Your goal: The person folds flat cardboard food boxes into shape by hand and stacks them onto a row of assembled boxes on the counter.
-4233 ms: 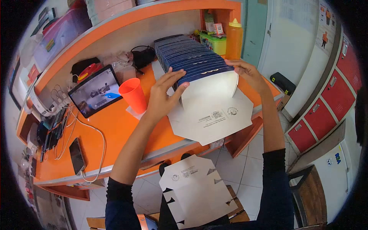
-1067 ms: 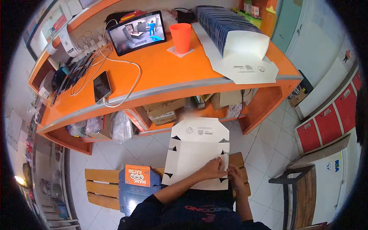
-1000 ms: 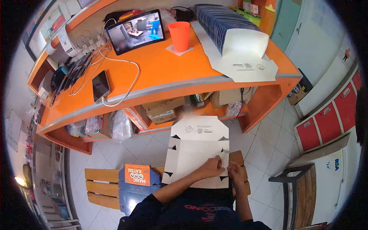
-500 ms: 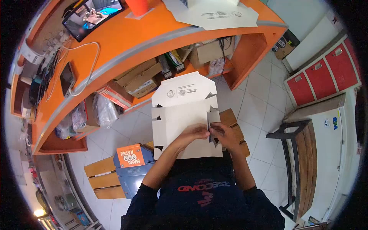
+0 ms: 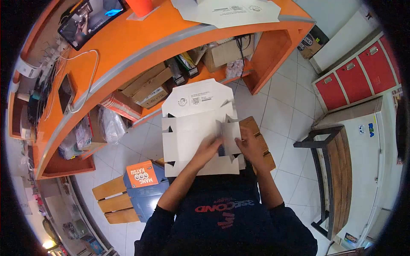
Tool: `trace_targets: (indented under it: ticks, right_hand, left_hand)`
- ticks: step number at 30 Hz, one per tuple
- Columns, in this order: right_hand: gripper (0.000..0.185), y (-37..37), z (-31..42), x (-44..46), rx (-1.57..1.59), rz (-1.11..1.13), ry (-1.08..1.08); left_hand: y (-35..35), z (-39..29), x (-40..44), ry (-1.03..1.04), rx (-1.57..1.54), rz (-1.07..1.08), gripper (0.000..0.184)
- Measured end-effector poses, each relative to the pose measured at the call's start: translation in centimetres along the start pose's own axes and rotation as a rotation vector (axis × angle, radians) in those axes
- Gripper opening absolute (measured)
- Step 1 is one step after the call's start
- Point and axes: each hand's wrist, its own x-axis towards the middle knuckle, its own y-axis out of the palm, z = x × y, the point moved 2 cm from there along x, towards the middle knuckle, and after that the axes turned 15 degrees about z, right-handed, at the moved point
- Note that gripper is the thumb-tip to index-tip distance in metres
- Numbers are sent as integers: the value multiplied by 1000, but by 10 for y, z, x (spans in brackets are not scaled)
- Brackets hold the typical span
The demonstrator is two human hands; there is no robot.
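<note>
An unfolded cardboard box (image 5: pixel 192 136), white inside with printing on its far flap, lies in front of my torso. My left hand (image 5: pixel 208 148) is over the box's inner face, with its blurred fingers against a grey-shaded flap that stands up near the right side. Around the outer edge of the right side panel (image 5: pixel 232 135) is my right hand (image 5: pixel 251 148), thumb on top and the other fingers partly hidden. Slots and small corner tabs show along the left edge of the box.
An orange counter (image 5: pixel 128 49) curves ahead, bearing a tablet (image 5: pixel 92 19), a phone (image 5: pixel 66 91) and more box card (image 5: pixel 230 13). Cartons (image 5: pixel 147 87) fill its shelf. A blue-and-orange printed box (image 5: pixel 147 183) lies on wooden slats at left. A bench (image 5: pixel 337 183) stands at right.
The right side panel, which stood upright between both hands, now leans outward and shows its inner face. My hands have moved apart, the left one slightly leftward. The view has shifted a little.
</note>
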Motion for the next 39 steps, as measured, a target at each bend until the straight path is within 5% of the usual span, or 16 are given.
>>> trace_targets:
  ticks: [4, 7, 11, 13, 18, 23, 34, 39]
  right_hand:
    - [58, -1, 15, -7, -744, -188, -88]
    - [69, 4, 57, -24, -654, -147, -344]
    - [67, 39, 129, -44, -347, 318, -816]
    - [65, 59, 135, -39, -433, 388, -968]
    - [57, 66, 166, -54, -540, 320, -990]
    - [56, 55, 191, -77, -664, 332, -981]
    - [64, 42, 211, -88, -625, 411, -1099]
    - [51, 66, 201, -76, -634, 70, -1054]
  left_hand:
    - [-12, -46, -41, 194, -124, -229, 35]
    - [-24, -87, -82, 412, -467, -275, 37]
    - [-16, -98, -117, 449, -584, -276, 27]
    - [-12, -92, -122, 509, -642, -307, 27]
    - [14, -92, -155, 554, -683, -424, 30]
    - [42, -88, -175, 647, -713, -209, 39]
    - [51, -118, -173, 825, -477, -321, 29]
    - [61, -104, -151, 833, -252, -399, 33]
